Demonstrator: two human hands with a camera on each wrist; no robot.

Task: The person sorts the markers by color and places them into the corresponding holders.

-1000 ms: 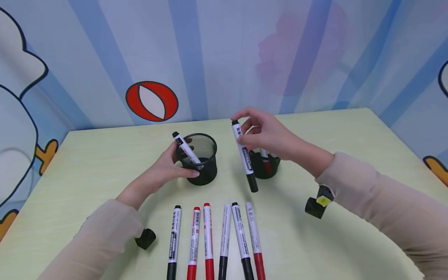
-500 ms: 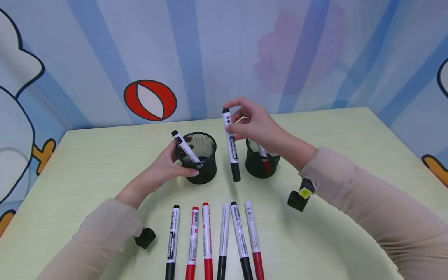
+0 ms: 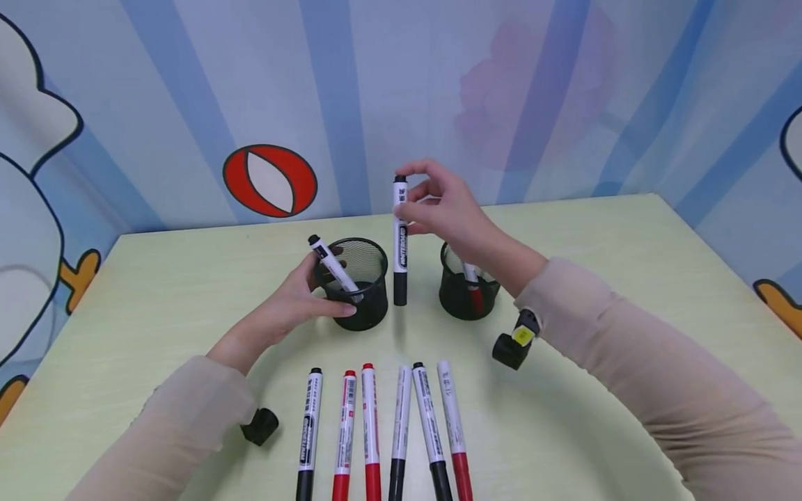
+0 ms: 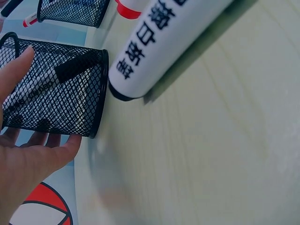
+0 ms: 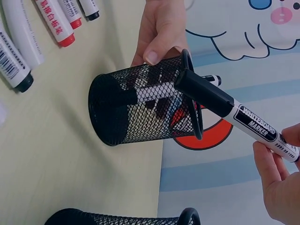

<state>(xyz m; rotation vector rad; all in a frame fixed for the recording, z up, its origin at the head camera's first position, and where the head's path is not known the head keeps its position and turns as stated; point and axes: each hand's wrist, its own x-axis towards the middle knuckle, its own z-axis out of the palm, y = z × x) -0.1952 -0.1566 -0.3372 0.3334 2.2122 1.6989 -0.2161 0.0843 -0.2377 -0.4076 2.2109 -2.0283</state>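
Right hand [image 3: 454,216] pinches one whiteboard marker [image 3: 401,250] near its top, so its long body leans below with the black cap [image 3: 400,289] pointing down, while the left hand [image 3: 291,303] holds one of two mesh cups [image 3: 370,307], and six more markers [image 3: 401,417], three black, three red, lie on the table [image 3: 175,292].

Has a pale, faintly grained tabletop [image 3: 175,299]; bears a left mesh cup [image 3: 370,306] and a right mesh cup [image 3: 459,298], both black, upright and apart. Nearer the camera, holds three black-capped markers [image 3: 310,424] and three red-capped markers [image 3: 371,426], laid flat in a row.
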